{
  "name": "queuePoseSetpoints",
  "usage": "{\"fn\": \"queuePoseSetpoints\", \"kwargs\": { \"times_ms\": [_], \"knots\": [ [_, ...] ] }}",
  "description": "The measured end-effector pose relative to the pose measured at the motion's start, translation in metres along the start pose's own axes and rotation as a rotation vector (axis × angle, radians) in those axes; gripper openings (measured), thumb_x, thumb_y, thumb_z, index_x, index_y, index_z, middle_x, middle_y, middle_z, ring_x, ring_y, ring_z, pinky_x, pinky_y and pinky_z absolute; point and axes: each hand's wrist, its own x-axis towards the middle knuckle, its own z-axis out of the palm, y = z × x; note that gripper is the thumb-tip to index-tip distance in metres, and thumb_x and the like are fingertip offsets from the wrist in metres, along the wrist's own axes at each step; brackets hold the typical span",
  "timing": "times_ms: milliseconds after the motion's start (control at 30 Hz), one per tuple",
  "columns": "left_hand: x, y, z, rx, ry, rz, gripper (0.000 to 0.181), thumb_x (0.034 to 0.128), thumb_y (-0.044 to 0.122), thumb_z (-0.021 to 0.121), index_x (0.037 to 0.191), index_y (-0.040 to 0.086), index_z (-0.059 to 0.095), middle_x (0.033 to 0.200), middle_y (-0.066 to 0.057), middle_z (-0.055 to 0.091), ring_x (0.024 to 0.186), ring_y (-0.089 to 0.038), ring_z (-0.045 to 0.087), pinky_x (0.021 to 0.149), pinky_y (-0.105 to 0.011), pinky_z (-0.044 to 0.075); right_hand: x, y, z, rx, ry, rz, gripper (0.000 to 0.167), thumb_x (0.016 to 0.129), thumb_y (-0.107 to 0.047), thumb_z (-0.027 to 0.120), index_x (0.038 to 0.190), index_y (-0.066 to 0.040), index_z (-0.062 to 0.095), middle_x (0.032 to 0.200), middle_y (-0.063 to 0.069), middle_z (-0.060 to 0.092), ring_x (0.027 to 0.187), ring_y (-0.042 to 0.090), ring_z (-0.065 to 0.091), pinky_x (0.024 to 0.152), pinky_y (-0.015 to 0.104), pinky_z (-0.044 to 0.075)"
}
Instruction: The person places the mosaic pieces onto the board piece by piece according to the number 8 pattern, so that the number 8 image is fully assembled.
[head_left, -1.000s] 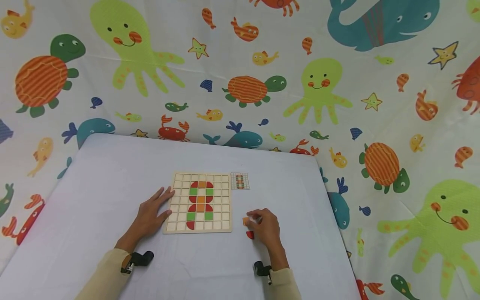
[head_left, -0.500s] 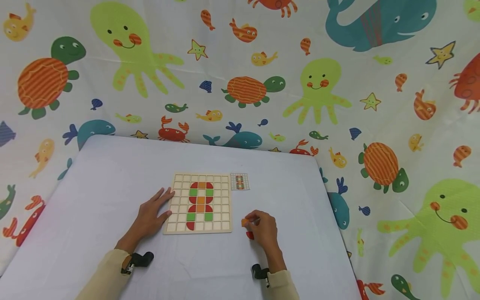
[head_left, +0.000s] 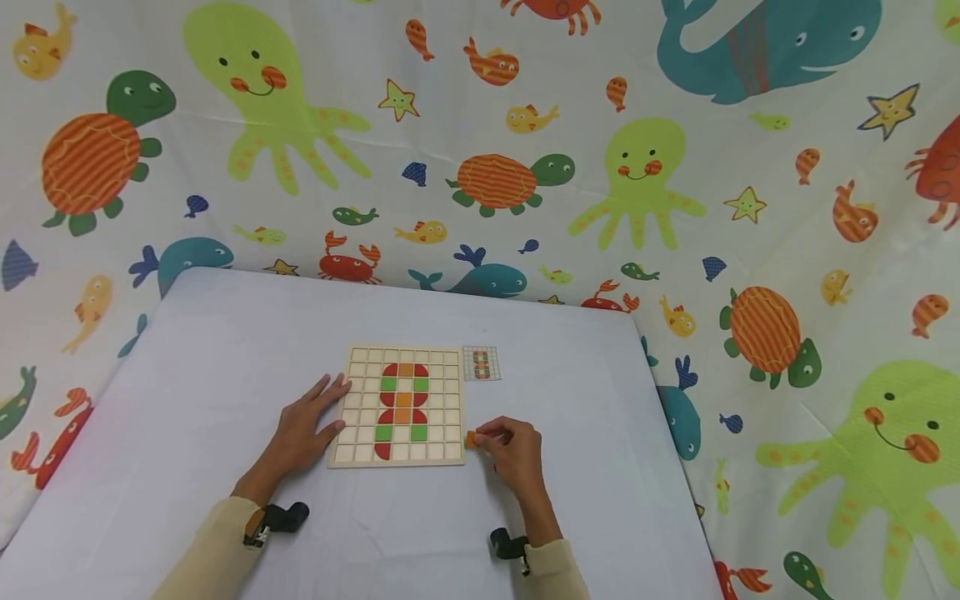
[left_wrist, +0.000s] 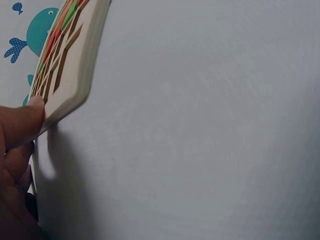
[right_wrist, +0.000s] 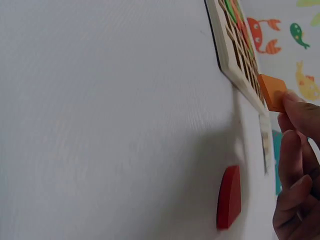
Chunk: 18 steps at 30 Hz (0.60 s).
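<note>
A wooden grid board (head_left: 442, 358) lies on the table, with red, green and orange tiles set in its middle columns. My left hand (head_left: 300, 425) rests against the board's left edge, its fingers extended. In the left wrist view the thumb (left_wrist: 22, 120) touches the board's rim (left_wrist: 90, 65). Just off the board's right edge, my right hand (head_left: 517, 454) pinches an orange square tile (head_left: 471, 439) between thumb and fingertips. The right wrist view shows this orange tile (right_wrist: 273, 93) held above the table. A red quarter-round tile (right_wrist: 229, 197) lies below the right hand, hidden in the head view.
A small pattern card (head_left: 482, 363) with a printed grid lies at the board's upper right. White cloth (head_left: 405, 533) covers the table. Behind it hangs a curtain (head_left: 322, 50) printed with sea animals.
My right hand has moved left toward the board, carrying the orange square tile off the table. The left hand stays in place.
</note>
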Motion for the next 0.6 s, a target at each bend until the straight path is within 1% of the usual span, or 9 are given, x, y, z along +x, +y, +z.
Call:
{"fn": "queuePoseSetpoints", "kwargs": {
  "times_ms": [133, 200, 300, 467, 600],
  "knots": [
    [0.000, 0.002, -0.001, 0.005, 0.004, -0.003, 0.069, 0.0962, 0.009, 0.074, 0.159, 0.009, 0.046, 0.169, -0.022, 0.038, 0.157, -0.051, 0.030, 0.115, -0.081, 0.028, -0.001, -0.008, 0.007, 0.021, -0.018, -0.017, 0.007, 0.085, -0.018, 0.090, 0.086, -0.022, 0.083, 0.082, -0.007, 0.078, 0.068, 0.009, 0.060, 0.059, 0.021, 0.048],
    [-0.001, 0.002, -0.001, 0.007, 0.013, -0.001, 0.069, 0.0956, 0.008, 0.075, 0.159, 0.008, 0.047, 0.169, -0.022, 0.039, 0.157, -0.052, 0.031, 0.115, -0.081, 0.029, -0.002, -0.012, 0.012, 0.034, -0.037, -0.018, 0.007, 0.085, -0.019, 0.090, 0.087, -0.020, 0.083, 0.082, -0.007, 0.077, 0.068, 0.009, 0.058, 0.058, 0.021, 0.047],
    [-0.001, 0.004, -0.002, -0.001, 0.023, 0.007, 0.068, 0.0949, 0.007, 0.076, 0.158, 0.007, 0.048, 0.168, -0.023, 0.040, 0.156, -0.053, 0.033, 0.114, -0.081, 0.030, -0.004, -0.019, 0.019, 0.047, -0.062, -0.010, 0.007, 0.086, -0.020, 0.090, 0.087, -0.021, 0.084, 0.081, -0.008, 0.075, 0.067, 0.009, 0.057, 0.057, 0.021, 0.046],
    [-0.001, 0.005, -0.003, -0.012, 0.016, 0.006, 0.068, 0.0954, 0.007, 0.075, 0.158, 0.006, 0.048, 0.168, -0.023, 0.039, 0.156, -0.053, 0.032, 0.114, -0.081, 0.030, -0.007, -0.030, 0.034, 0.068, -0.093, -0.010, 0.007, 0.086, -0.021, 0.090, 0.087, -0.024, 0.083, 0.079, -0.009, 0.074, 0.067, 0.009, 0.056, 0.056, 0.021, 0.047],
    [-0.001, 0.005, -0.003, -0.011, 0.016, 0.005, 0.068, 0.0954, 0.007, 0.075, 0.158, 0.007, 0.048, 0.168, -0.023, 0.040, 0.156, -0.052, 0.032, 0.115, -0.080, 0.030, -0.010, -0.039, 0.047, 0.076, -0.121, -0.009, 0.007, 0.087, -0.023, 0.089, 0.088, -0.026, 0.083, 0.081, -0.012, 0.073, 0.070, 0.008, 0.056, 0.058, 0.020, 0.048]
  ]
}}
